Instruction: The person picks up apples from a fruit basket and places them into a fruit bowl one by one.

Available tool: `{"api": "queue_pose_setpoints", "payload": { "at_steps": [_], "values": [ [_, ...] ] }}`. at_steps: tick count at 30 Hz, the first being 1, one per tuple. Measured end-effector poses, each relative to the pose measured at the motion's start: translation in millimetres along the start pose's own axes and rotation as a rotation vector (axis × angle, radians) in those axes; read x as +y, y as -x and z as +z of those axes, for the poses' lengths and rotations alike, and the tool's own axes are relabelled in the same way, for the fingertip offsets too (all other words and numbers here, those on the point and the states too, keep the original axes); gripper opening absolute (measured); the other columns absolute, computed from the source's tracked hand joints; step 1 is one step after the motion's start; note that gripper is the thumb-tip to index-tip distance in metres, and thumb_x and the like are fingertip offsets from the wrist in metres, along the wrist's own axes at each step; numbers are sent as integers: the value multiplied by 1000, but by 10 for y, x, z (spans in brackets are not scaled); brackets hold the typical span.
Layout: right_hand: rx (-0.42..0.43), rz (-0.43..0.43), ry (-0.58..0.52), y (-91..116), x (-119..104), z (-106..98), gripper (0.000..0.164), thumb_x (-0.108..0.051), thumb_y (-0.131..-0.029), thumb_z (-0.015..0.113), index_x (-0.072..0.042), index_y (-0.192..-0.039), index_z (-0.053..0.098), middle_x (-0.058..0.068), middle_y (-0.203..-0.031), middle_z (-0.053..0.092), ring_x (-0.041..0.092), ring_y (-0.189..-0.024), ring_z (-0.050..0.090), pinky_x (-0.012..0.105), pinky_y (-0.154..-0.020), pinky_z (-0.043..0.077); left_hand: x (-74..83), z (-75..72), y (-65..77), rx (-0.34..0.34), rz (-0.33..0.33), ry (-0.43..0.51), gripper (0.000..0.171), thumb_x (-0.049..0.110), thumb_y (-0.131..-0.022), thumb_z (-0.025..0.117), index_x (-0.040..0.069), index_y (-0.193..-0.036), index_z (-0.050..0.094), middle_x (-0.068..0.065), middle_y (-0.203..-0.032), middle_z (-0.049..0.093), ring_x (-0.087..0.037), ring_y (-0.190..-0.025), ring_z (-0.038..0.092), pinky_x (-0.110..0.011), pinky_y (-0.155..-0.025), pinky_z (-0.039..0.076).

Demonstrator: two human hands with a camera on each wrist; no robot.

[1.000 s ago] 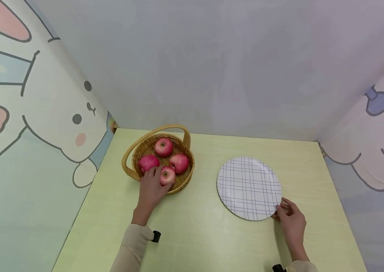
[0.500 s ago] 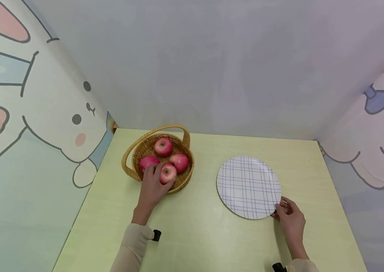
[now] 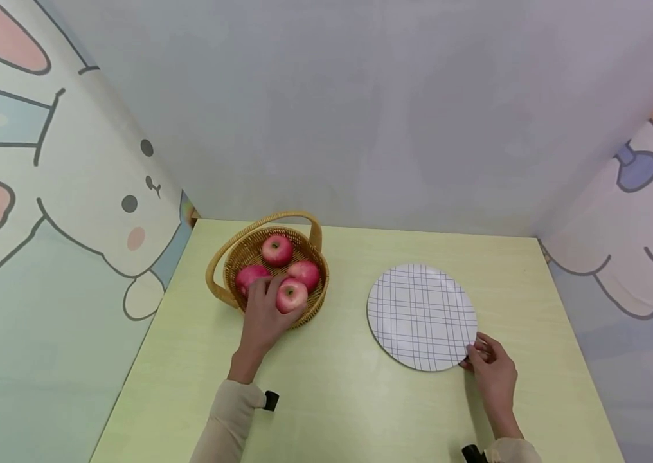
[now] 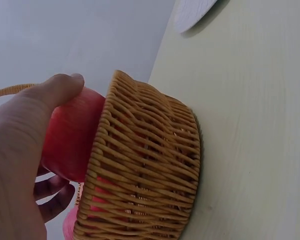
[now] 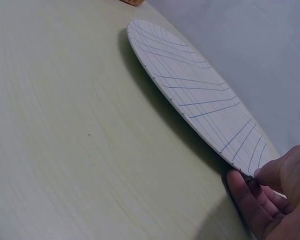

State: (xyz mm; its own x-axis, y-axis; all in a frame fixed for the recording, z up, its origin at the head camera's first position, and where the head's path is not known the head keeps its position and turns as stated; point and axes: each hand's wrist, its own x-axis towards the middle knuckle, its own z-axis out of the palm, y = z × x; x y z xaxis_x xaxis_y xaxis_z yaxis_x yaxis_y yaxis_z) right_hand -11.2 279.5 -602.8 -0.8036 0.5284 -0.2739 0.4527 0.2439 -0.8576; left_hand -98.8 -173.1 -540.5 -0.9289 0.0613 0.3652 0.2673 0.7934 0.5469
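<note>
Compared with half a second ago, we see the left hand (image 3: 263, 320) and its pale red apple (image 3: 292, 296) shifted a little to the right in the head view, so that the apple now overlaps the apple at the right of the basket (image 3: 304, 273) more. The left hand holds this apple between thumb and fingers, at the front of the wicker basket (image 3: 240, 255), left of the frame's centre. The two other apples (image 3: 277, 250) lie where they did, at the basket's back and left, under the arched handle (image 3: 315, 236). The right hand (image 3: 495, 378), lower right, pinches the edge of the round white plate (image 3: 422, 317), and we find both almost unchanged. From the left wrist we learn what the head view hides: the held apple stands partly above the basket's rim, the thumb lies over it, and red shows through the weave. The right wrist view gives us the plate's edge side-on, running from upper left to lower right with dark shadow beneath it; the thumb is on top and fingers are below. Only there do we see the plate's blue lines up close.
</note>
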Motion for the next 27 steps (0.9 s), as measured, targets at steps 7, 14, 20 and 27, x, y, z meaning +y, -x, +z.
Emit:
{"api": "queue_pose_setpoints", "payload": {
  "at_steps": [7, 14, 20, 27],
  "values": [
    [3, -11, -4, 12, -7, -8, 47, -14, -101, 68, -5, -146, 57, 8, -117, 61, -5, -78, 62, 21, -66, 61, 81, 68, -3, 62, 32, 56, 74, 39, -75, 92, 9, -135, 64, -18, -122, 57, -37, -115, 53, -53, -97, 49],
    [-1, -12, -25, 17, -26, -9, 47, -14, -101, 67, -4, -146, 57, 1, -111, 60, -4, -79, 61, 20, -67, 61, 199, 115, -27, 119, 112, 69, 70, 37, -73, 94, 10, -131, 66, -17, -121, 60, -37, -111, 54, -50, -91, 49],
    [-3, -12, -14, 21, -25, -3, 46, -13, -102, 67, -4, -146, 56, 5, -114, 61, -5, -79, 61, 20, -67, 61, 293, 98, -72, 113, 118, 72, 76, 36, -71, 96, 9, -135, 64, -18, -124, 59, -37, -112, 53, -50, -92, 48],
    [-3, -2, -26, 13, -9, -4, 47, -15, -102, 67, -6, -146, 56, 2, -112, 61, -5, -80, 62, 21, -68, 61, 391, 124, -82, 46, 76, 125, 86, 36, -70, 97, 3, -139, 59, -16, -132, 61, -37, -120, 52, -53, -98, 47]
  ]
}}
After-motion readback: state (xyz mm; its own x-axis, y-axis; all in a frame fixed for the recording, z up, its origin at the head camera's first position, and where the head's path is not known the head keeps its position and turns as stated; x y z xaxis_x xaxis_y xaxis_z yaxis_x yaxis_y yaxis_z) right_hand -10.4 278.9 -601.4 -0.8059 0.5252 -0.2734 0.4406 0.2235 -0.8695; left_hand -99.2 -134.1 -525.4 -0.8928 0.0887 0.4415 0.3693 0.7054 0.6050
